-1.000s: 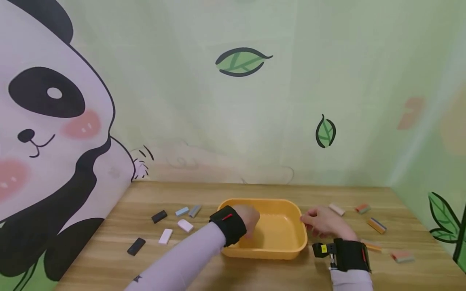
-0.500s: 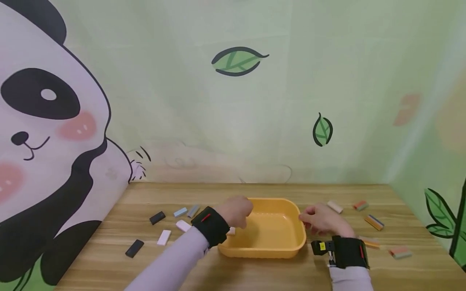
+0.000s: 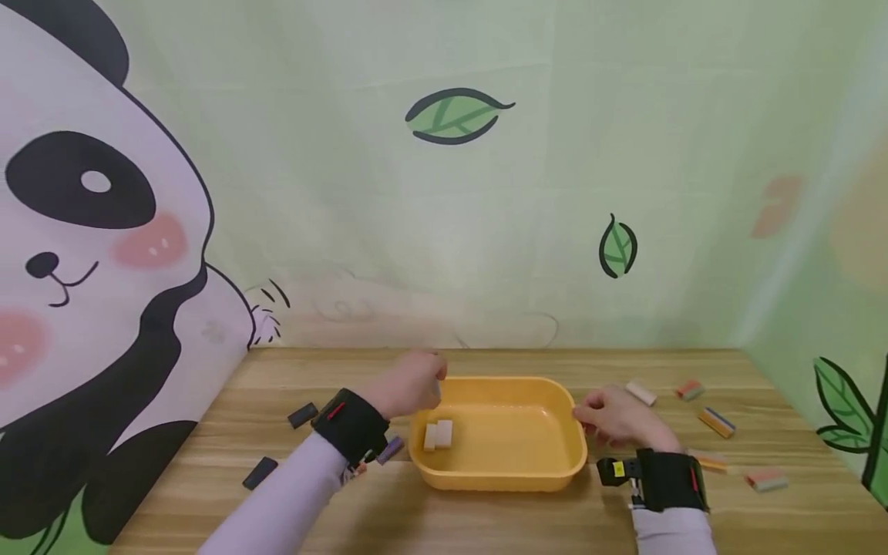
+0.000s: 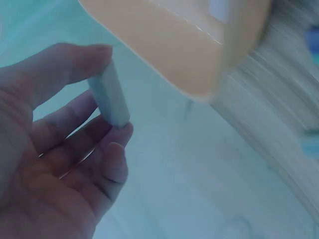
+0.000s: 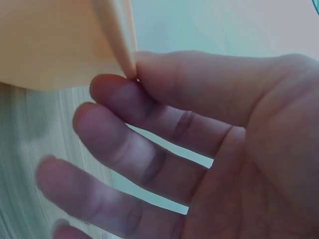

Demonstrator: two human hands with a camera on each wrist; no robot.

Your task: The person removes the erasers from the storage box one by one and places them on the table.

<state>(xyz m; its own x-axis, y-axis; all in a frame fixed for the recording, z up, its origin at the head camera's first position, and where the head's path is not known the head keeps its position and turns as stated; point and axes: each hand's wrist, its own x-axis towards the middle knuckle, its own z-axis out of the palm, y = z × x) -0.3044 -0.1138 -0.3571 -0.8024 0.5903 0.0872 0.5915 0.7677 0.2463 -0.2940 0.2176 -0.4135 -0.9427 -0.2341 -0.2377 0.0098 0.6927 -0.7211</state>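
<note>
My left hand (image 3: 409,383) is raised over the far left corner of a yellow plastic tray (image 3: 499,482). Between its thumb and fingertips it pinches a small pale eraser (image 4: 110,97), best seen in the left wrist view; the head view shows only a sliver of it. Two white erasers (image 3: 444,433) lie side by side in the tray's left part. My right hand (image 3: 620,416) holds the tray's right rim, and the right wrist view shows that rim (image 5: 117,40) pinched between thumb and index finger.
Black erasers (image 3: 260,472) and a purple one (image 3: 391,449) lie left of the tray, with my left forearm covering others. To its right are a white eraser (image 3: 640,393), an orange and blue one (image 3: 717,422) and several two-tone ones (image 3: 766,479). A printed cloth (image 3: 513,231) hangs behind the table.
My left hand has come up out of the tray and moved left and away with the pale eraser, uncovering the two white erasers inside. My right hand has stayed on the rim.
</note>
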